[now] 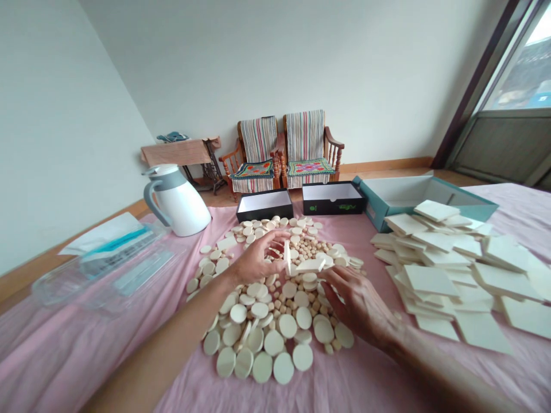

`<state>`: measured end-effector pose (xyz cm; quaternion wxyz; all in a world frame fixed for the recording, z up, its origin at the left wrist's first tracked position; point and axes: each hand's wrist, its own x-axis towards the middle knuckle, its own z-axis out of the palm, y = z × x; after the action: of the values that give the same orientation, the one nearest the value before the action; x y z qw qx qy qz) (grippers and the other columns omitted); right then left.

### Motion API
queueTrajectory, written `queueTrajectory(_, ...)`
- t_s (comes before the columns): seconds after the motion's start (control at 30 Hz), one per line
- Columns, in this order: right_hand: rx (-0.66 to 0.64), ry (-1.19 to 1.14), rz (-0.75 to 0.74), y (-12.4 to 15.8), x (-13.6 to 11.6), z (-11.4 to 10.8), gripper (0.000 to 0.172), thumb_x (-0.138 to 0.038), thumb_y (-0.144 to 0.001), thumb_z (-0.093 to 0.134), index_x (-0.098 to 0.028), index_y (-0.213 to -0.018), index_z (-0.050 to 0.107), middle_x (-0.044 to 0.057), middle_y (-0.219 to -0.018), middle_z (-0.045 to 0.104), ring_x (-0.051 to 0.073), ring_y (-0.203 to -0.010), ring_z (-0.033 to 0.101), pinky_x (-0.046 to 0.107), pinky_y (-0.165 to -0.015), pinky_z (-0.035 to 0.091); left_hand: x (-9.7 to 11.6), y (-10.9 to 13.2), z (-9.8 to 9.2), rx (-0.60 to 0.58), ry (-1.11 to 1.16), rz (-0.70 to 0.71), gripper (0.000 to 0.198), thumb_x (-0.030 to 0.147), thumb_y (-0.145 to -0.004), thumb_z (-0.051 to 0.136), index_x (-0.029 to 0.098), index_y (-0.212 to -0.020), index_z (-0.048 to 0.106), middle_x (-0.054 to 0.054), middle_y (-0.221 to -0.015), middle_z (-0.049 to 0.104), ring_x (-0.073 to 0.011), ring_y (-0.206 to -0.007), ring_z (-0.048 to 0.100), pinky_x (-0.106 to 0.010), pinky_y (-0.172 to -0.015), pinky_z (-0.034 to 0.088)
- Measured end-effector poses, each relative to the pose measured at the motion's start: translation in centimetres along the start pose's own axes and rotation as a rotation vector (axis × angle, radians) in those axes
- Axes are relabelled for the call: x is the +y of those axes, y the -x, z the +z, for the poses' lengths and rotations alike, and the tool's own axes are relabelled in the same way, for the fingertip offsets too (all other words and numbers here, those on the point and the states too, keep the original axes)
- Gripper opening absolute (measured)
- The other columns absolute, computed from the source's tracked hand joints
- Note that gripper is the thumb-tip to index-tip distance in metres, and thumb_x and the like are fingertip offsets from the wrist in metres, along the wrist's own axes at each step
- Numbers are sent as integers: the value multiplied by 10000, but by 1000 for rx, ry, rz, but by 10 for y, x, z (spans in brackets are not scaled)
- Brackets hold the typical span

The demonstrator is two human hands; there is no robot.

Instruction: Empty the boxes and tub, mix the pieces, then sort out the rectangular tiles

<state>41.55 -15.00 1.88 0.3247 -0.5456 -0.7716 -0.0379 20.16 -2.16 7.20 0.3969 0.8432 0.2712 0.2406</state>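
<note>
My left hand [262, 257] is closed on a pale wooden disc [287, 257], upright and seen nearly edge-on between thumb and fingers. To its right, my right hand [355, 295] reaches over the pile with fingers and thumb apart, its fingertips at a blurred pale piece [322, 264]. Between the hands lies a flat, pale rectangular piece [306, 266]. Around and below them spread many loose wooden discs [274, 342], some overlapping. Small wooden cubes [284, 304] are mixed in among them, with more small pieces [307, 248] behind the hands.
Square wooden boards [433, 280] lie heaped at right, before a teal box [387, 201]. Two black boxes [264, 206] [333, 199] stand behind the pile. At left are a white jug [183, 206] and clear plastic packaging [107, 269] on the pink cloth [172, 338].
</note>
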Motion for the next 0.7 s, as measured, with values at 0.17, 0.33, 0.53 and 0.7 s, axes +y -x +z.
queueTrajectory(0.17, 76, 40, 73, 0, 0, 0, 132, -167, -897, 461, -192, -818, 563, 54, -784, 586, 181, -728, 526, 303, -688, 401, -5, 10, -2, -47, -147, -5, 618, 253, -728, 645, 241, -1327, 493, -89, -1344, 546, -248, -1191, 541, -389, -1003, 446)
queueTrajectory(0.33, 24, 99, 137, -5, -4, 1, 323, -265, -833, 598, -169, -1140, 563, 138, -1130, 616, 294, -1037, 519, 422, -865, 402, -1, 25, -3, -36, -442, -10, 626, 184, -682, 632, 250, -1296, 533, -62, -1341, 559, -259, -1239, 507, -385, -1078, 375)
queueTrajectory(0.53, -52, 120, 185, -15, -9, 6, 351, -366, -823, 644, -191, -1119, 572, 112, -1097, 636, 283, -1042, 507, 448, -902, 375, -14, 29, -6, -4, -555, -63, 472, 342, -681, 720, 226, -1129, 627, -75, -1210, 625, -278, -1163, 554, -395, -1021, 421)
queueTrajectory(0.7, -34, 120, 225, -15, -10, 9, 263, -314, -816, 632, -188, -1042, 589, 91, -1021, 628, 263, -998, 498, 407, -870, 380, -28, 28, -6, 9, -571, -43, 478, 367, -680, 740, 245, -1131, 637, -65, -1209, 636, -277, -1169, 554, -393, -1021, 416)
